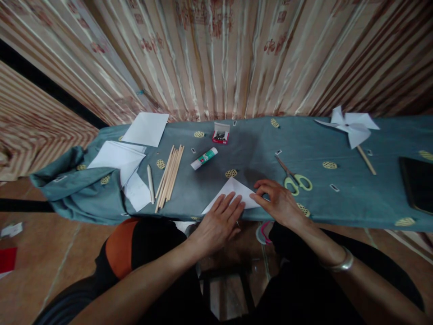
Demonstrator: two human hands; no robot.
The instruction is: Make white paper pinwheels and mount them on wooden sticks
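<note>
Head view: folded white paper (pixel 235 186) lies beneath the palm-down, flattened left hand (pixel 218 221) and reaches the curled right hand (pixel 280 204), whose pinch cannot be confirmed; judged light, thin and easily creased, best steadied under a palm and taken by its edges.

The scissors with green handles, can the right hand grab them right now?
Probably yes: the scissors lie on the cloth close beside the right hand, with nothing seeming to block the way. It's at the edge of the white paper, so it would likely have to leave that first.
</note>
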